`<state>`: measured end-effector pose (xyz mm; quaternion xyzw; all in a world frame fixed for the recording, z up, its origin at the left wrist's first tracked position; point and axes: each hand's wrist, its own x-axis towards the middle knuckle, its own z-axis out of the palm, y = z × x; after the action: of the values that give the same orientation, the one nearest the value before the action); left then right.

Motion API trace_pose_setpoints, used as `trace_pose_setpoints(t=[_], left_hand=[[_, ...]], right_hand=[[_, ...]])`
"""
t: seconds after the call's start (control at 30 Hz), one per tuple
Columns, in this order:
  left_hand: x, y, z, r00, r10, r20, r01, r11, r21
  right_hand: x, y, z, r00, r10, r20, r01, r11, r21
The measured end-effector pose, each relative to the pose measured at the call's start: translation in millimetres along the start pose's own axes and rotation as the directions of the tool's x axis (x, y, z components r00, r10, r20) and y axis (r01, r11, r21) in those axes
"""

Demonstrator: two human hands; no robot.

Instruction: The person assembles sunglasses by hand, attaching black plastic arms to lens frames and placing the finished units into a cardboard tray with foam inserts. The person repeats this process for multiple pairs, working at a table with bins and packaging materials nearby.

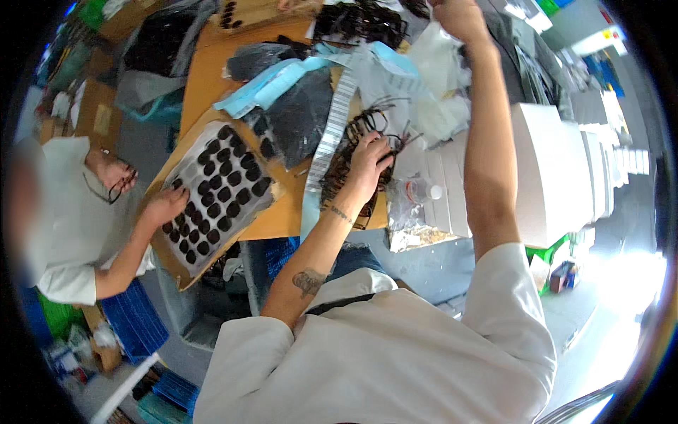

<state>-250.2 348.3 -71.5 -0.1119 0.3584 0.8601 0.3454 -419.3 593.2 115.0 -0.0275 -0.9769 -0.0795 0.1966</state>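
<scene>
Over a tangled heap of thin dark brown eyeglass frames (pixel 337 185), my left hand (pixel 369 161) has its fingers curled around some of them. My right arm stretches far across the table, and my right hand (pixel 460 20) is at the top edge of the head view, partly cut off. Its bent fingers are at the top of a translucent plastic bag (pixel 434 60), which they seem to pinch. More dark frames (pixel 360 25) lie in a pile at the far side. A pale blue and white strip (pixel 330 134) runs along the left of the nearer heap.
At left, a co-worker holds eyeglasses (pixel 114 192) and touches a cardboard tray (pixel 157 244) of dark round pieces. A clear bottle (pixel 409 191) with a white cap lies beside white boxes (pixel 547 169) on my right. Dark plastic bags (pixel 300 116) cover the table's middle.
</scene>
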Motion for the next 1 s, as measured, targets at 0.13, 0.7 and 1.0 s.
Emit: trace_pose_setpoints(t=[0.13,0.7,1.0], left_hand=[[-11.3,88.9,-20.1,0.93,0.223,0.292,-0.223,0.974,-0.036],[-185.4,83.7,-234.5,0.764,0.629,0.146,-0.603,0.615,0.507],[-261.7,119.8,-284.9,0.298,0.608,-0.736,-0.608,0.715,0.344]], right_hand=[[-63.1,-161.4,-150.4,0.998,-0.064,0.021,-0.025,-0.065,0.998],[-106.2,-282.1,-28.0,1.0,-0.018,-0.001,-0.001,-0.109,0.994],[-133.5,-384.9,62.2,0.979,-0.074,0.189,-0.186,0.044,0.982]])
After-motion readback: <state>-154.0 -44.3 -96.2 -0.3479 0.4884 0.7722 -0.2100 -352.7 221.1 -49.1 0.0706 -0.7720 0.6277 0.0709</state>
